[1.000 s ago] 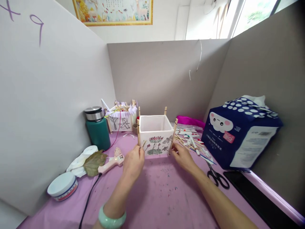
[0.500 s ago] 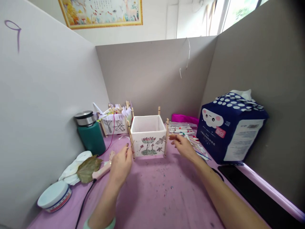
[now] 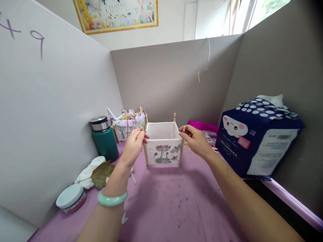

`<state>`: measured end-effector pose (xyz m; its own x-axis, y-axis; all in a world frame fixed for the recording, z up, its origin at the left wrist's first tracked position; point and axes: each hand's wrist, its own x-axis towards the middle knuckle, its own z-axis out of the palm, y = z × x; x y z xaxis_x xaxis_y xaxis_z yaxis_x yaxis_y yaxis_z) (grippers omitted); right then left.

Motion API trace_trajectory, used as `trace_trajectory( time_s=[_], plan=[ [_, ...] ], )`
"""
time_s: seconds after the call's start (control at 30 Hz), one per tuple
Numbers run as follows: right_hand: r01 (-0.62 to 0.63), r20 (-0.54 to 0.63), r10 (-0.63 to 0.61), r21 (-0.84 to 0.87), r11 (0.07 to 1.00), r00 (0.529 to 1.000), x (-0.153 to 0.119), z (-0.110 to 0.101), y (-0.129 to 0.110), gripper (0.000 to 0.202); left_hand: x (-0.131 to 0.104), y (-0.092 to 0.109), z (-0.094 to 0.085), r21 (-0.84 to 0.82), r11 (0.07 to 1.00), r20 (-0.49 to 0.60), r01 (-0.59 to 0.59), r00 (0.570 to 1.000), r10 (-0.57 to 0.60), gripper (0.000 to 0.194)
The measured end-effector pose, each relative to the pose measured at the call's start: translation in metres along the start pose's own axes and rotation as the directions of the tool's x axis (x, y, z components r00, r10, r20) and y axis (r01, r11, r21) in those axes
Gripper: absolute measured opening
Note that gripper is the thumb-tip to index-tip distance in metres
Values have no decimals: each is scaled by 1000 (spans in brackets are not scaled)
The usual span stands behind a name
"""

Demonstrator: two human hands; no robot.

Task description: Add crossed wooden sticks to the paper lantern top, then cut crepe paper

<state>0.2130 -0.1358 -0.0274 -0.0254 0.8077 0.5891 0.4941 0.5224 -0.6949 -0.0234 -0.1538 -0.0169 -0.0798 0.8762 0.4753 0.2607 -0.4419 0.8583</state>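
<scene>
A white square box point(image 3: 163, 153), printed with a lotus and dragonflies, stands upright on the purple cloth with wooden sticks at its corners. My left hand point(image 3: 134, 145) is closed around the top of its front left corner stick. At the front right corner, my right hand point(image 3: 195, 140) pinches the top of the other front stick. The fingers partly cover both stick tops. The box's top is open, showing its pale inner walls.
Left of the box are a green bottle point(image 3: 104, 140), a dried leaf point(image 3: 102, 173), a round white container point(image 3: 71, 197) and a second decorated box point(image 3: 122, 130). A dark blue tissue pack point(image 3: 257, 141) stands right. Grey partitions point(image 3: 174, 80) surround the purple table point(image 3: 174, 208).
Both hands have moved up from beside the lower box to the tops of its front corner sticks. The view has shifted, and my left arm now covers the pink glue gun.
</scene>
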Motion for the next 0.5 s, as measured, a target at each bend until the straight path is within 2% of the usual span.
trace_trajectory(
  time_s=[0.13,0.3,0.4,0.5],
  plan=[
    [31,1,-31,-7,999,1000,1,1,-8,15,-8,4,-8,87,995,-13,-48,999,50,31],
    [70,29,-72,63,996,997,5,15,-22,15,-25,12,-28,160,985,-102,-62,992,79,33],
    [60,51,-64,81,995,997,6,28,-28,15,-28,8,-36,185,982,-156,-36,986,66,33],
    [11,118,-29,148,989,993,8,35,-25,16,-27,0,-41,187,982,-156,-17,987,47,33]
  ],
)
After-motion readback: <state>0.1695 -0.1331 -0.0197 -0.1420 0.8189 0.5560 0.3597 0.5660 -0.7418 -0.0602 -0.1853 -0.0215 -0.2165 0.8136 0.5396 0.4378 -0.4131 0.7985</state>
